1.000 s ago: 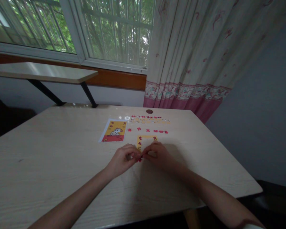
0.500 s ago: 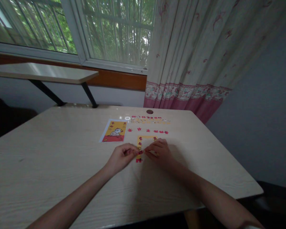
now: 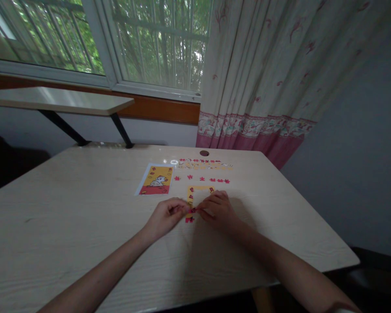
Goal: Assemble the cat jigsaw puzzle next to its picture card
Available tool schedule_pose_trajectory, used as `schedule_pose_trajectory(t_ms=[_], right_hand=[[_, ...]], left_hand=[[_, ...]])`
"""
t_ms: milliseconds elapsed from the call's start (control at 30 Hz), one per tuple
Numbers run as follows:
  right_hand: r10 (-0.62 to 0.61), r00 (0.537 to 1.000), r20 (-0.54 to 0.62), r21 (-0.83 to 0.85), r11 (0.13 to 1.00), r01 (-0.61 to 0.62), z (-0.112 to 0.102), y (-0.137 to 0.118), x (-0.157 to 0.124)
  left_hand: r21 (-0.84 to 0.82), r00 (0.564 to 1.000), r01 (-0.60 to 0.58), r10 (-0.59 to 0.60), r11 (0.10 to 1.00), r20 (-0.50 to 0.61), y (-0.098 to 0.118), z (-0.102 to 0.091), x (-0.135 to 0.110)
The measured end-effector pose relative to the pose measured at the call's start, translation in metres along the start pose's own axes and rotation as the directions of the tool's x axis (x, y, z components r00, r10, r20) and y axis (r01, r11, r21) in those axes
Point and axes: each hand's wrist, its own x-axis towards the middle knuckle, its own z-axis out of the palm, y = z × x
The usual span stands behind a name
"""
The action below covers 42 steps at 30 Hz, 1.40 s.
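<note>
My left hand [image 3: 166, 216] and my right hand [image 3: 217, 210] meet fingertip to fingertip over the lower left of a partly built yellow puzzle frame [image 3: 199, 190]. Both are pinched on a small red puzzle piece [image 3: 192, 210] between them. Another red piece [image 3: 189, 220] lies on the table just below the fingers. A row of loose red pieces [image 3: 202, 178] lies beyond the frame, with a longer line of pieces [image 3: 204, 164] further back. The reference picture card [image 3: 156, 179], yellow and red with a white animal, lies to the left.
The pale wooden table [image 3: 68, 208] has a round cable hole [image 3: 204, 153] at the back and its right edge near a grey wall. A shelf [image 3: 58, 99], a window and a flowered curtain [image 3: 263, 78] stand behind it.
Both hands have lifted slightly off the lower red piece, which now lies uncovered, and they hold a small red piece pinched between them at the frame's lower left.
</note>
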Motion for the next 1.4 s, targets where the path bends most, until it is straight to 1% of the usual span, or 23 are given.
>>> schedule_pose_trajectory(t_ms=[100, 167, 233, 300, 400, 567, 967, 1067, 1267, 1400], right_hand=[[0.046, 0.998, 0.043, 0.038, 0.998, -0.048, -0.003, -0.003, -0.003], [0.067, 0.991, 0.113, 0.071, 0.995, -0.076, -0.004, -0.007, -0.007], [0.078, 0.978, 0.191, 0.099, 0.990, -0.098, -0.004, -0.012, -0.013], [0.088, 0.965, 0.245, 0.116, 0.986, -0.120, -0.002, -0.016, -0.018], [0.109, 0.954, 0.279, 0.123, 0.981, -0.148, 0.003, -0.021, -0.021], [0.145, 0.946, 0.292, 0.110, 0.977, -0.184, 0.005, -0.024, -0.020], [0.139, 0.936, 0.323, 0.111, 0.977, -0.184, 0.003, -0.023, -0.019], [0.124, 0.938, 0.323, 0.114, 0.979, -0.168, 0.001, -0.022, -0.019], [0.050, 0.946, 0.322, 0.083, 0.993, -0.081, -0.009, -0.018, -0.018], [0.072, 0.949, 0.306, -0.005, 0.997, -0.074, -0.020, -0.004, -0.012]], left_hand=[[0.072, 0.999, -0.031, 0.034, 0.997, -0.030, 0.000, -0.007, -0.001], [0.193, 0.996, -0.063, 0.073, 0.979, -0.043, 0.000, -0.015, -0.003], [0.338, 0.990, -0.128, 0.140, 0.932, -0.011, -0.001, -0.022, -0.005], [0.447, 0.980, -0.195, 0.197, 0.873, 0.042, -0.002, -0.027, -0.007], [0.519, 0.970, -0.239, 0.227, 0.821, 0.088, -0.003, -0.029, -0.009], [0.536, 0.968, -0.250, 0.221, 0.806, 0.119, -0.003, -0.028, -0.008], [0.545, 0.965, -0.261, 0.227, 0.796, 0.131, -0.003, -0.028, -0.007], [0.548, 0.964, -0.265, 0.232, 0.793, 0.131, -0.003, -0.029, -0.006], [0.548, 0.965, -0.259, 0.228, 0.795, 0.126, 0.000, -0.027, -0.006], [0.529, 0.970, -0.243, 0.217, 0.813, 0.113, -0.002, -0.027, -0.004]])
